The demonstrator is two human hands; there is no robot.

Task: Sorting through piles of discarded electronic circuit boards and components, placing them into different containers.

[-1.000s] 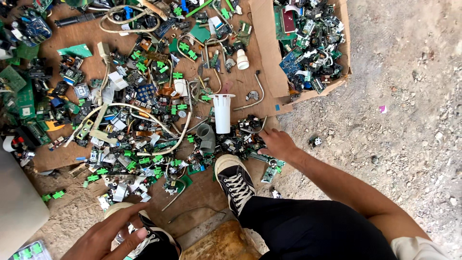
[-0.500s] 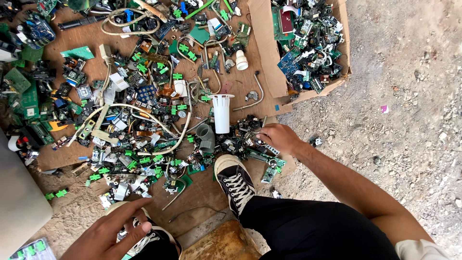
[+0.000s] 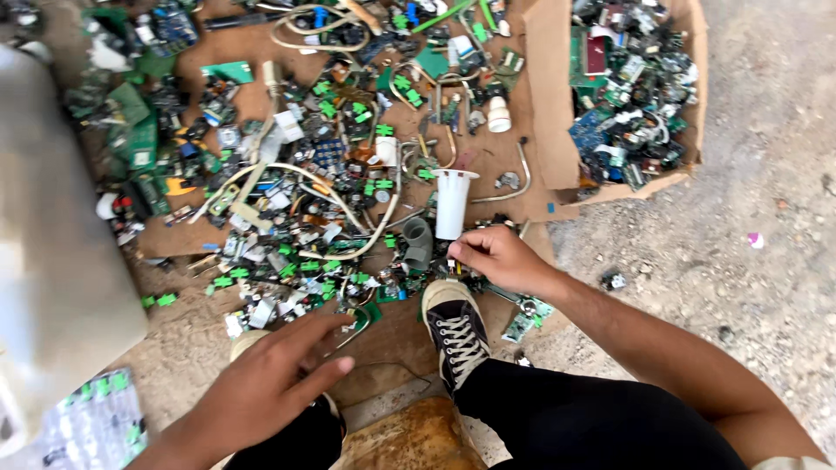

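Observation:
My right hand [image 3: 496, 258] is low over a spread of electronic scrap [image 3: 313, 200] on brown cardboard, its fingers pinched on a small dark part just below a white plastic tube [image 3: 453, 202]. A grey pipe elbow [image 3: 418, 243] lies left of that hand. My left hand [image 3: 266, 387] hovers with fingers apart above my left knee, holding nothing, its fingertips near small green connectors [image 3: 326, 283]. My right foot wears a black sneaker [image 3: 457, 329] at the pile's edge.
A cardboard box [image 3: 544, 104] at the upper right holds circuit boards and parts. A large grey-white object [image 3: 52, 270] fills the left side. A clear bag of green pieces [image 3: 91, 426] lies at the lower left. Gravel ground [image 3: 740, 261] spreads to the right.
My right hand has moved left, closed over parts below the white tube. My left hand has risen and reached forward toward the pile. The view has tilted nearer to the scrap.

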